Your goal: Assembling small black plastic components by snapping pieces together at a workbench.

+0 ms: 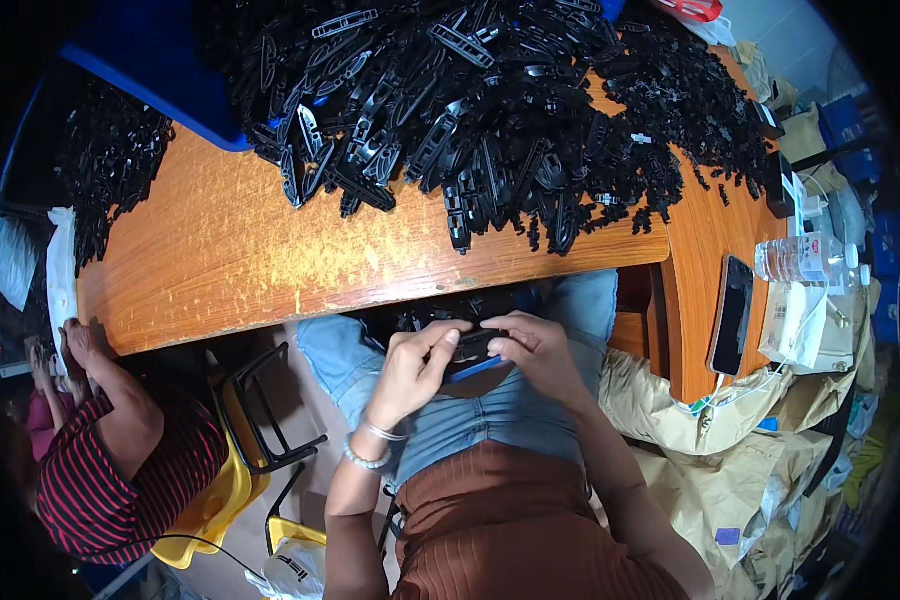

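We see a table (270, 260) in front of the person. A big pile of parts (490, 110) lies on its far half, with a bin (160, 60) behind the pile on the left. The near half of the table lies in front of the pile. Below the table edge, both hands meet over the lap: the left hand (415, 370) and the right hand (535, 355) are side by side, with one part (473, 352) between them. To the right stands a side table (it touches the first one), with a phone (732, 313) on it and a bottle (805, 258) just right of the phone. Paper bags (730, 440) lie below it. At far left sits another person (120, 450), with a chair (255, 420) between us.
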### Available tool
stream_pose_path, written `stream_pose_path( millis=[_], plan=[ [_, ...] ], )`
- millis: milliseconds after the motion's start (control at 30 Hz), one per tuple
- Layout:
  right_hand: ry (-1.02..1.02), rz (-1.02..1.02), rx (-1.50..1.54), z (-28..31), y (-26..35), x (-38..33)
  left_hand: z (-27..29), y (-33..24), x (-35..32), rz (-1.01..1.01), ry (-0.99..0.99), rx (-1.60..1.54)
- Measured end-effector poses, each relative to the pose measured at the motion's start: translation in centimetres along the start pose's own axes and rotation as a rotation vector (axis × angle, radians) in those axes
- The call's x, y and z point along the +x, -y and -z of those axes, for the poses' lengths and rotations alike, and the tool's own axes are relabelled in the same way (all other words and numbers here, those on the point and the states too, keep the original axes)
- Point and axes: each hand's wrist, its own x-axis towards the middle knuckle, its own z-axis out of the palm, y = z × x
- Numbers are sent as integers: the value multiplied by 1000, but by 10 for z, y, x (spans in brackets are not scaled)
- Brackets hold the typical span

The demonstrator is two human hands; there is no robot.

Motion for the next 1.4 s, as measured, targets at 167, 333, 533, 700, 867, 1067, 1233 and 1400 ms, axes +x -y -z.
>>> stream_pose_path(
  millis=[167,333,533,700,867,1067,1233,1400],
  plan=[
    [-278,386,-655,4,34,24,9,-12,22,-309,-405,312],
    [-678,661,-1089,1,49,70,-5,-15,83,-208,-607,510],
    [-625,636,-1173,0,47,71,3,-7,66,-30,-625,337],
    [-339,441,-185,-4,58,38,1,5,32,-48,-528,-378],
    [-189,364,206,-4,50,22,0,-14,17,-132,-359,-439],
    [-293,515,-53,-18,49,10,3,-21,11,-156,-275,-220],
    [-354,444,49,-34,46,4,-12,-32,0,23,-251,-648],
    [-322,335,181,-34,51,1,-21,-36,3,-32,-218,-995]
  ],
)
